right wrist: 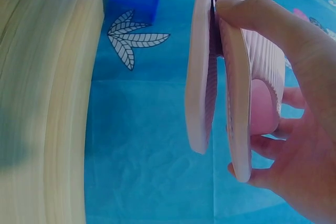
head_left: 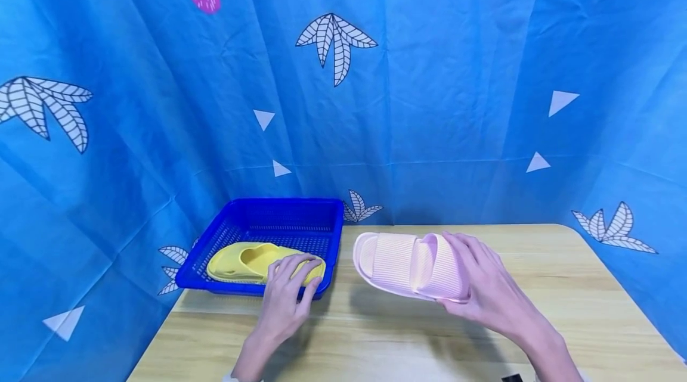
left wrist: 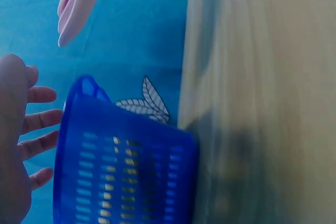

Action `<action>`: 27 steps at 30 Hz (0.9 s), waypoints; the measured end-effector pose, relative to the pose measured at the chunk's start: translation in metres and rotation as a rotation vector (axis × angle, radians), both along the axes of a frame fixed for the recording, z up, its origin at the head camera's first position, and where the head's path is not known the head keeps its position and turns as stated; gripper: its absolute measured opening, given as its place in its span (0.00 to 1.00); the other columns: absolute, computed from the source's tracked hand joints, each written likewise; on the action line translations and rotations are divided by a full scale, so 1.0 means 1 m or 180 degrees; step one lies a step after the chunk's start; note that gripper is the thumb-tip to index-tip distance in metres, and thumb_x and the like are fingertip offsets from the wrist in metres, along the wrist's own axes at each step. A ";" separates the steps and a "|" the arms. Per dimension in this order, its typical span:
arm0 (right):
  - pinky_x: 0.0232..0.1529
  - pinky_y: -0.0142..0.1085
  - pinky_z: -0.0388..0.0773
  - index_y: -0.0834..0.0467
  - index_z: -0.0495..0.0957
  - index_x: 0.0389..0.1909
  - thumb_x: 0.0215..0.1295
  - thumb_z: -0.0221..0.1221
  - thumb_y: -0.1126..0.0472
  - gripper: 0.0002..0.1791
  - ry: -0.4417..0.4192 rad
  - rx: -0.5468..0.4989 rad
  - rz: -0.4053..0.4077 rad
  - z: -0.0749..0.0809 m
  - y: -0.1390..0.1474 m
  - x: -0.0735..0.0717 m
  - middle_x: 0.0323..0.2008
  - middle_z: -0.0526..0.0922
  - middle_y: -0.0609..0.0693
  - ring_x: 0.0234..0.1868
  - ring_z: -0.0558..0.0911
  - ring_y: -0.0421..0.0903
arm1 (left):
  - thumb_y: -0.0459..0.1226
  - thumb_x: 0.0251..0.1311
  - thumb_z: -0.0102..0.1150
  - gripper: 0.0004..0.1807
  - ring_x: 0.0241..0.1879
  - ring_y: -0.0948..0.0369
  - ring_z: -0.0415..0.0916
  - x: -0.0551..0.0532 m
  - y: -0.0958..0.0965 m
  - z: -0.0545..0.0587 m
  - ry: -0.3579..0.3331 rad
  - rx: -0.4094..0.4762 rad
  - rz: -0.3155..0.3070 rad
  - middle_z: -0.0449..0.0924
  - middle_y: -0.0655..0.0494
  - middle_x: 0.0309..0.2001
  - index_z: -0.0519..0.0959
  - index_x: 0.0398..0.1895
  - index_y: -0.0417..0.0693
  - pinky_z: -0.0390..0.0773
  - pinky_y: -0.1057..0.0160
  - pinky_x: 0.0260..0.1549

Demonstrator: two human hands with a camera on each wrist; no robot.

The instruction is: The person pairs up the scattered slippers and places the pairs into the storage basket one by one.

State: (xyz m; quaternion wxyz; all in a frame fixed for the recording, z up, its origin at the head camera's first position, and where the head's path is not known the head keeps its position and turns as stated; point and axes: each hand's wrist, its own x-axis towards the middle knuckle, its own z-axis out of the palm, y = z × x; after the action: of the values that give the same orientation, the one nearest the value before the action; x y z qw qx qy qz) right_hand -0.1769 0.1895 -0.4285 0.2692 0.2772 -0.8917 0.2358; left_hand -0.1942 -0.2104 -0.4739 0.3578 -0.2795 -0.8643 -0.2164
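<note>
Over the table, my right hand (head_left: 491, 292) holds a pair of pink ribbed slippers (head_left: 394, 263) by one end. The right wrist view shows two soles side by side, with the thumb on the edge of the nearer slipper (right wrist: 239, 93). A yellow clog (head_left: 232, 263) lies in the blue plastic basket (head_left: 179, 279) at the left. My left hand (head_left: 284, 298) is at the basket's right front corner, its loosely bent fingers over the clog's right end. In the left wrist view, those fingers are spread beside the basket's rim, and the basket wall mostly hides the clog.
The basket stands near the back left of a light wooden table (head_left: 370, 352). A blue curtain (head_left: 445, 102) with leaf and triangle prints hangs behind and around the table. A small black object (head_left: 511, 378) shows at the bottom edge of the head view.
</note>
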 end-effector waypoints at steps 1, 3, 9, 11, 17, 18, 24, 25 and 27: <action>0.54 0.57 0.73 0.60 0.66 0.74 0.31 0.83 0.48 0.63 -0.0007 0.0002 0.0000 0.000 0.000 0.000 0.62 0.73 0.54 0.58 0.74 0.51 | 0.41 0.66 0.61 0.15 0.57 0.50 0.76 0.001 -0.003 -0.002 0.0012 0.0008 0.0034 0.82 0.50 0.54 0.84 0.54 0.48 0.65 0.44 0.55; 0.54 0.57 0.73 0.59 0.65 0.74 0.32 0.83 0.47 0.63 -0.0028 0.0011 -0.0001 0.000 -0.001 0.000 0.62 0.73 0.54 0.58 0.74 0.51 | 0.42 0.67 0.61 0.15 0.57 0.50 0.76 0.003 -0.009 -0.005 0.0030 0.0038 0.0098 0.82 0.51 0.54 0.85 0.53 0.48 0.64 0.44 0.55; 0.54 0.56 0.74 0.60 0.65 0.74 0.33 0.83 0.46 0.63 -0.0005 0.0029 -0.0004 0.002 0.000 0.000 0.62 0.73 0.55 0.57 0.74 0.51 | 0.42 0.68 0.59 0.15 0.55 0.49 0.76 0.006 -0.027 -0.012 0.0047 0.0039 0.0235 0.82 0.51 0.52 0.85 0.51 0.46 0.63 0.43 0.55; 0.53 0.57 0.74 0.60 0.64 0.74 0.32 0.83 0.47 0.64 0.0016 0.0019 0.0000 0.002 0.002 0.000 0.62 0.73 0.55 0.57 0.74 0.52 | 0.42 0.68 0.59 0.15 0.55 0.49 0.76 0.007 -0.032 -0.013 0.0007 0.0024 0.0297 0.82 0.51 0.53 0.85 0.52 0.46 0.62 0.44 0.55; 0.54 0.58 0.73 0.60 0.64 0.75 0.32 0.83 0.48 0.64 -0.0006 0.0008 0.0022 0.003 0.003 0.002 0.63 0.73 0.56 0.58 0.74 0.52 | 0.42 0.67 0.60 0.14 0.54 0.50 0.75 0.011 -0.050 -0.017 -0.0080 0.0023 0.0535 0.82 0.51 0.51 0.85 0.50 0.46 0.61 0.43 0.55; 0.54 0.58 0.73 0.60 0.64 0.75 0.32 0.83 0.49 0.64 -0.0033 0.0006 0.0016 0.003 0.003 0.002 0.63 0.73 0.55 0.58 0.74 0.52 | 0.42 0.67 0.61 0.14 0.53 0.50 0.76 0.012 -0.053 -0.018 -0.0085 0.0017 0.0561 0.82 0.51 0.51 0.85 0.50 0.46 0.61 0.43 0.56; 0.56 0.59 0.72 0.58 0.63 0.76 0.32 0.84 0.49 0.65 -0.0199 -0.0017 -0.0014 0.002 0.002 0.003 0.64 0.72 0.54 0.59 0.72 0.52 | 0.43 0.66 0.61 0.15 0.54 0.48 0.75 0.016 -0.067 -0.019 -0.0065 -0.0018 0.0640 0.82 0.48 0.51 0.85 0.50 0.45 0.61 0.41 0.57; 0.56 0.59 0.72 0.58 0.63 0.76 0.32 0.84 0.49 0.65 -0.0203 -0.0022 -0.0006 0.002 0.002 0.003 0.64 0.72 0.54 0.59 0.73 0.52 | 0.43 0.66 0.61 0.15 0.54 0.47 0.75 0.017 -0.069 -0.018 -0.0055 -0.0022 0.0661 0.82 0.48 0.51 0.85 0.50 0.45 0.61 0.41 0.57; 0.56 0.59 0.72 0.58 0.63 0.76 0.32 0.84 0.49 0.65 -0.0181 -0.0026 0.0006 0.000 0.001 0.002 0.64 0.72 0.55 0.59 0.73 0.52 | 0.43 0.67 0.60 0.15 0.54 0.46 0.75 0.018 -0.076 -0.018 -0.0022 -0.0053 0.0718 0.82 0.47 0.50 0.85 0.49 0.45 0.61 0.40 0.56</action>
State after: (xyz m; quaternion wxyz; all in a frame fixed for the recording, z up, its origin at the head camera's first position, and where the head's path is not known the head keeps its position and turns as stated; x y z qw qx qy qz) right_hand -0.1751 0.1906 -0.4280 0.2446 0.2702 -0.8977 0.2475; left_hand -0.1761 -0.2860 -0.4920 0.3745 -0.1827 -0.8933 -0.1685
